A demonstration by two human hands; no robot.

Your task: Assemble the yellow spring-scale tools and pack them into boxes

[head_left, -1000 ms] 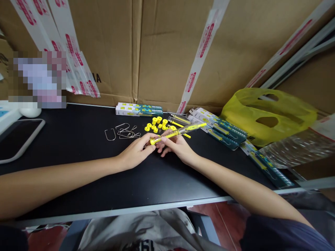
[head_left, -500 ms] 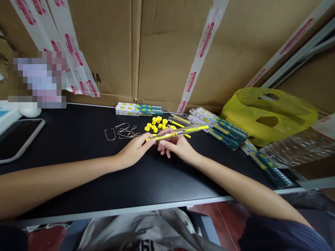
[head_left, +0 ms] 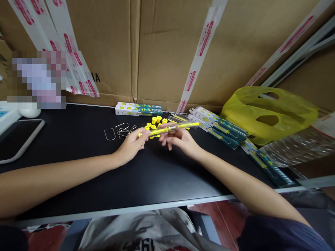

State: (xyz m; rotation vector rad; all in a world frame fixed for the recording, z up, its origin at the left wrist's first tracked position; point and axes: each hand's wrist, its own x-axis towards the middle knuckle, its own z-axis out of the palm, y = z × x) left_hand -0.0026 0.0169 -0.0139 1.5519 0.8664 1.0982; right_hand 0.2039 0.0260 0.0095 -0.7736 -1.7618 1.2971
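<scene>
A clear tubular spring scale (head_left: 171, 128) with yellow inner parts is held slantwise above the table, its far yellow end pointing right. My left hand (head_left: 135, 142) pinches its left end between thumb and fingers. Beneath and behind the tube's middle lies my right hand (head_left: 180, 138), its fingers apart and its thumb off the tube; whether its fingers touch the tube I cannot tell. Several yellow plastic caps (head_left: 154, 120) stand just behind the hands, partly covered. Bent metal wire hooks (head_left: 125, 130) lie in a loose heap left of them.
Printed scale boxes (head_left: 138, 108) lie at the back, with more boxes (head_left: 217, 127) to the right beside a yellow plastic bag (head_left: 261, 115) and a clear plastic bottle (head_left: 298, 150). A phone (head_left: 22, 139) rests at left on the black table (head_left: 146, 181). Cardboard (head_left: 162, 52) stands behind.
My left hand has moved slightly left and up, drawing the spring scale leftward. My right hand's thumb has come off the tube and its grip has loosened.
</scene>
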